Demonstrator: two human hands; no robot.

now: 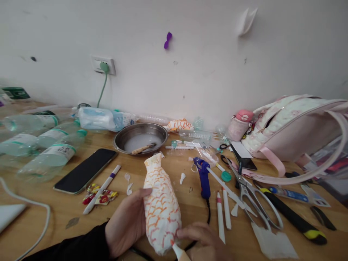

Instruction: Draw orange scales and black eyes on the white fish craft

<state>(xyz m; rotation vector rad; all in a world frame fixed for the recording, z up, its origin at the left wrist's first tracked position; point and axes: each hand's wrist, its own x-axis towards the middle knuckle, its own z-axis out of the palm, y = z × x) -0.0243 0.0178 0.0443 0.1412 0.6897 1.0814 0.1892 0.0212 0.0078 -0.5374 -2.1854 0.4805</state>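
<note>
**Paper fish held off the table, pen tip at its lower end**

My left hand (127, 226) is wrapped around the left side of a white paper-covered fish body with orange scale lines (162, 203), thumb up along its flank. It is tilted, with the narrow neck pointing away from me, above the wooden table (67, 214). My right hand (203, 241) is closed on a white marker with an orange tip (178, 251), and the tip touches the fish body's near end.

Handling, as I judge it:
- It looks light and hollow.
- The paper skin is crinkled and soft, so it probably dents or tears if squeezed.
- It is not slippery.
- The best hold is around the wide middle with a spread palm, not the thin neck.
- Fresh ink may smear under my fingers.

A blue glue gun (203, 177) and steel scissors (251, 194) lie just to the right.
</note>
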